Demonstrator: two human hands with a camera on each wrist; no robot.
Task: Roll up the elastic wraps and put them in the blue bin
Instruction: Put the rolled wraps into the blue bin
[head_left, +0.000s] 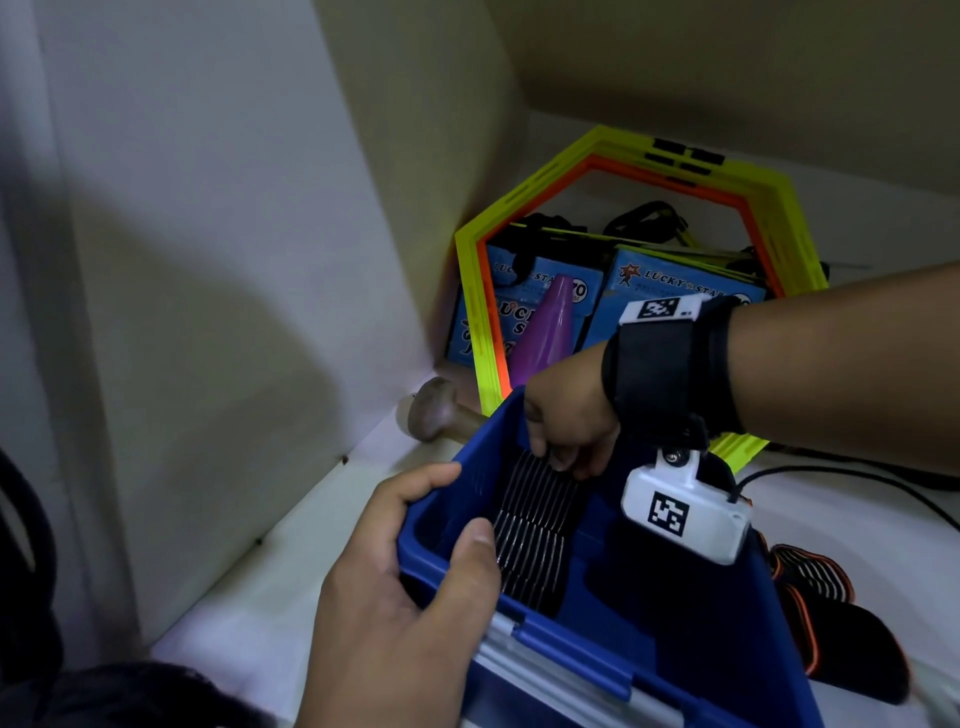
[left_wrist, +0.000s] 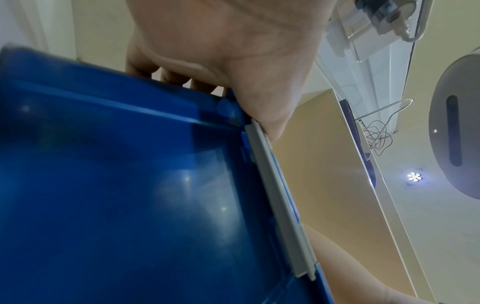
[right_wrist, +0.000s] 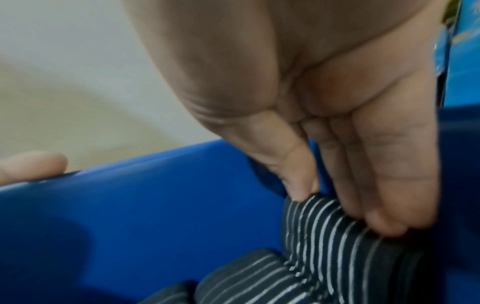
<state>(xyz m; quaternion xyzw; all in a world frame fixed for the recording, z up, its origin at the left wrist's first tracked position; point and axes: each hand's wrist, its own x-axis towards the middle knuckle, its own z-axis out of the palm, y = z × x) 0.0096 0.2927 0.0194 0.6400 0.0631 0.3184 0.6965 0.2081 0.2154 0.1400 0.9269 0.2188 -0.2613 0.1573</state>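
At frame center, right hand (head_left: 569, 415) pinches a rolled wrap (right_wrist: 335, 232) inside the blue bin (head_left: 727, 623), beside 2 others; left hand (head_left: 410, 587) grips its rim; 1 orange-edged wrap (head_left: 810, 587) waits lower right.

L hand (head_left: 410, 587) gripping blue bin (head_left: 727, 639) corner, R hand (head_left: 569, 415) fingertips on striped rolled wrap (head_left: 535, 525) inside

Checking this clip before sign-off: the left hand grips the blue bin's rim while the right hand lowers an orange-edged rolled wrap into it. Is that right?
Not quite. The wrap under the right hand is dark with white stripes, as the right wrist view shows. The orange-edged wrap lies outside the blue bin on the surface in the head view. The left hand does grip the rim.
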